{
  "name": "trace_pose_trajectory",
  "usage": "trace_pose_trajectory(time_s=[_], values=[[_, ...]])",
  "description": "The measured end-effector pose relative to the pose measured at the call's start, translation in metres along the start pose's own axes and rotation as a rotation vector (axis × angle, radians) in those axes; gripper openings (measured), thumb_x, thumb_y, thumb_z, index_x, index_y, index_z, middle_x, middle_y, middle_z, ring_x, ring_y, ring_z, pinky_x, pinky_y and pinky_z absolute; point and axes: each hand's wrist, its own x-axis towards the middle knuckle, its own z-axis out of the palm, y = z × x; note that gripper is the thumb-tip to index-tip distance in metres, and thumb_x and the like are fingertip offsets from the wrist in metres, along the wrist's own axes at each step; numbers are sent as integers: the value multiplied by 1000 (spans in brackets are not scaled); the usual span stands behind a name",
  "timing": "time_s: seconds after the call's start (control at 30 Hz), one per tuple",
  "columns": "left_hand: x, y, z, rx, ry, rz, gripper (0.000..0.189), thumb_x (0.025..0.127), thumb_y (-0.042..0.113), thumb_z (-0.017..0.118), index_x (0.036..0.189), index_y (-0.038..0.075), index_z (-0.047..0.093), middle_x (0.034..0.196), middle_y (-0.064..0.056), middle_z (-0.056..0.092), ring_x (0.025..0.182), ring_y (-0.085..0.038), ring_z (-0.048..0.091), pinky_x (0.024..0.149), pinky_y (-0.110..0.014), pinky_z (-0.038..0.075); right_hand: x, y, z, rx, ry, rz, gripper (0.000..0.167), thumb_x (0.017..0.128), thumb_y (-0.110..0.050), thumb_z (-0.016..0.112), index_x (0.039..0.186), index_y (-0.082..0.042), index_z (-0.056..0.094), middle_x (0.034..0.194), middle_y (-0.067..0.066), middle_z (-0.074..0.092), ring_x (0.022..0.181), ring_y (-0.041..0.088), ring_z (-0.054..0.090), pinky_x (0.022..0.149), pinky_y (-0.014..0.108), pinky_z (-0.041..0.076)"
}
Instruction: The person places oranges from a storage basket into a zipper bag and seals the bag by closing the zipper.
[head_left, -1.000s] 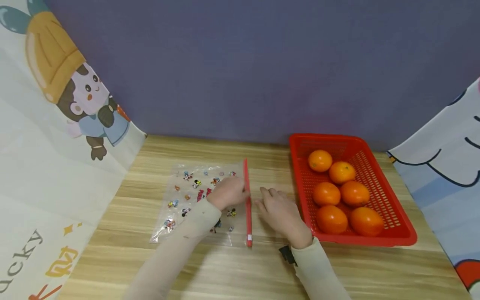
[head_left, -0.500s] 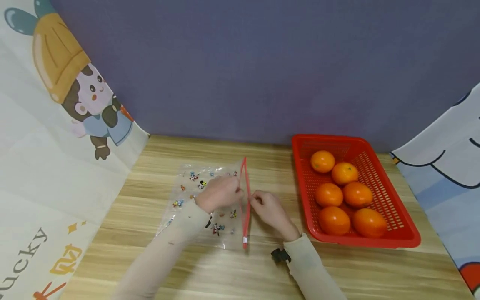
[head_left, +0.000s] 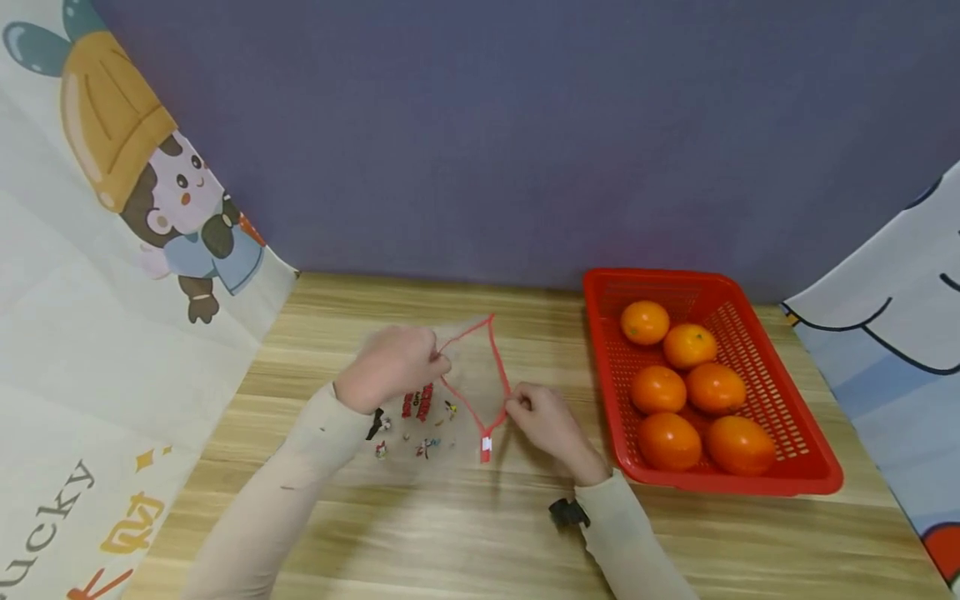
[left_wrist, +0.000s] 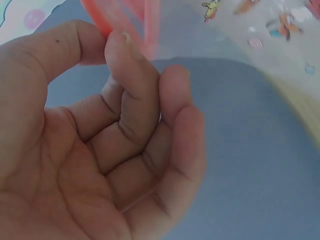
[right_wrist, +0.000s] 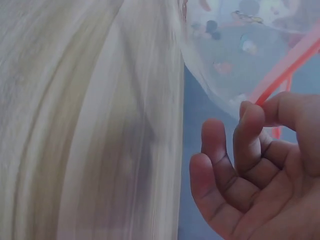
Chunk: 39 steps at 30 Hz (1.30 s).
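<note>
Pinching bag rim, L hand opp. R hand.

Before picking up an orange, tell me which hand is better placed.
Probably the right hand: it is nearer the red basket of oranges, while the left hand is farther off, over the open bag. Both pinch its red edge, so the right would first have to let go.

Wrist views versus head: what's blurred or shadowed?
Left wrist: red rim and bag soft, fingers sharper; right wrist: table smeared, bag hazy; head: oranges fairly crisp, left hand slightly blurred, soft shadow on the table beside the left sleeve.
</note>
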Motion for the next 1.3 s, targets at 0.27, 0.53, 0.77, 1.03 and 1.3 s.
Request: trace_pose_trajectory(time_s=[0.27, 0.53, 0.77, 1.03, 1.3], values=[[-18, -11, -23, 25, 68, -2, 51, 91, 33, 63, 51, 20, 34, 47, 9, 28, 45, -8, 31, 45, -27, 25, -3, 0, -6, 8, 3, 21, 22, 89, -10, 62, 68, -16, 57, 59, -7, 45, 54, 9, 41, 50, 25, 32], [-23, -18, -28, 44, 125, 32, 48, 88, 27, 63, 51, 20, 33, 51, 9, 24, 51, -9, 25, 46, -28, 23, -6, -4, -12, 2, 27, 5, 24, 88, -9, 63, 66, -15, 55, 58, -7, 43, 54, 9, 40, 51, 25, 32], [-20, -8, -24, 15, 152, 101, 53, 93, 33, 61, 51, 20, 30, 47, 12, 21, 49, -8, 24, 47, -27, 21, -7, -14, -17, 19, 12, 7, 22, 92, -13, 61, 71, -16, 59, 58, -6, 44, 50, 8, 40, 49, 26, 34], [-15, -4, -27, -34, 120, 122, 45, 85, 20, 60, 50, 21, 31, 46, 13, 20, 45, -6, 22, 46, -25, 18, -10, -28, -23, 20, 29, -44, 16, 94, -15, 62, 79, -19, 67, 59, -7, 48, 51, 9, 42, 51, 26, 36], [-10, -4, -27, -76, 100, 134, 43, 83, 17, 59, 51, 21, 31, 48, 12, 22, 47, -5, 20, 46, -24, 17, -23, -54, -45, -75, 36, -103, 15, 99, -29, 64, 87, -21, 68, 67, -11, 53, 59, 8, 48, 56, 27, 42]])
